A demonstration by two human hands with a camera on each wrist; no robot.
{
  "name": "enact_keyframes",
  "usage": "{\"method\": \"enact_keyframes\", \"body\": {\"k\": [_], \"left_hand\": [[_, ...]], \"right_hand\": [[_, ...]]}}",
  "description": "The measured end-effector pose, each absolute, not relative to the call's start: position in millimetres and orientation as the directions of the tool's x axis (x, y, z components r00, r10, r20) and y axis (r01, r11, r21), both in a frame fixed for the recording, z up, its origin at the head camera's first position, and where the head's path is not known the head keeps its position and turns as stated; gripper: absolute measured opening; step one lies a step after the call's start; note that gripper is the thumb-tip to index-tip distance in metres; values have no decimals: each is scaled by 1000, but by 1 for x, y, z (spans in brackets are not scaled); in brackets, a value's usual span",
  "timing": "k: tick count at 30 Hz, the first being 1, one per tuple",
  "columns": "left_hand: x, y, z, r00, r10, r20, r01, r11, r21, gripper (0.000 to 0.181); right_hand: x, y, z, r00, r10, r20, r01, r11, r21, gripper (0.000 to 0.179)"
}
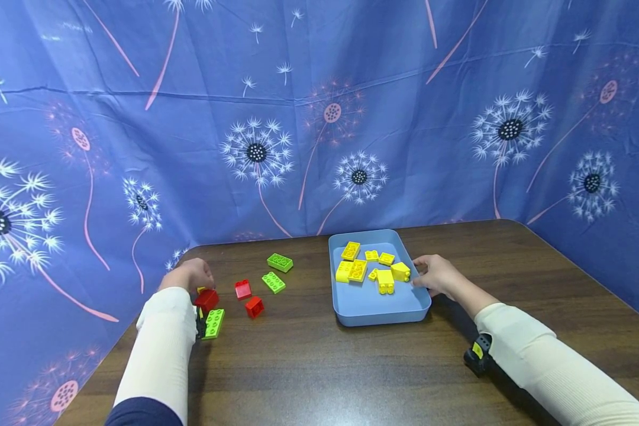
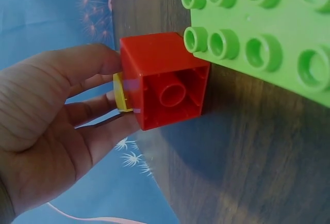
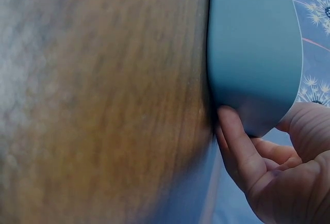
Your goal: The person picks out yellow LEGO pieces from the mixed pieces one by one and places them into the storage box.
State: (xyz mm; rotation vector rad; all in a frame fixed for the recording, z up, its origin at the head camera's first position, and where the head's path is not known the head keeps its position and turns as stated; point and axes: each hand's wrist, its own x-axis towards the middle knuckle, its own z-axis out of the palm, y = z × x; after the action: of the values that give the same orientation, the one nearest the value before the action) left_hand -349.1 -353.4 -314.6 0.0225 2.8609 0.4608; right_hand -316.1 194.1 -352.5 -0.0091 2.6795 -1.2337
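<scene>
At the table's left side, my left hand (image 1: 190, 276) pinches a small yellow toy brick (image 2: 120, 94), largely hidden behind a red brick. In the left wrist view, the thumb lies against that red brick (image 2: 154, 53), whose hollow underside faces the camera. A long light-green brick (image 2: 242, 28) with studs up lies close by. Over on the right, my right hand (image 1: 438, 275) grips the side of a blue tray (image 1: 381, 316), fingers against its outer wall. Several yellow bricks (image 1: 386, 281) lie inside the tray.
Two more red bricks (image 1: 254, 307) and two green bricks (image 1: 274, 282) are scattered between the left hand and the tray. The brown wooden table (image 1: 309, 367) ends at a blue curtain (image 1: 309, 177) printed with dandelions.
</scene>
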Motion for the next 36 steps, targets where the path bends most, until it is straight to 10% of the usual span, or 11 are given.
{"method": "enact_keyframes", "body": {"k": [36], "left_hand": [[-352,-295,-264,-932,358,49,361,921,145,16]], "right_hand": [[-314,195,-352,-981,-101,-166,64,639,-766,63]]}}
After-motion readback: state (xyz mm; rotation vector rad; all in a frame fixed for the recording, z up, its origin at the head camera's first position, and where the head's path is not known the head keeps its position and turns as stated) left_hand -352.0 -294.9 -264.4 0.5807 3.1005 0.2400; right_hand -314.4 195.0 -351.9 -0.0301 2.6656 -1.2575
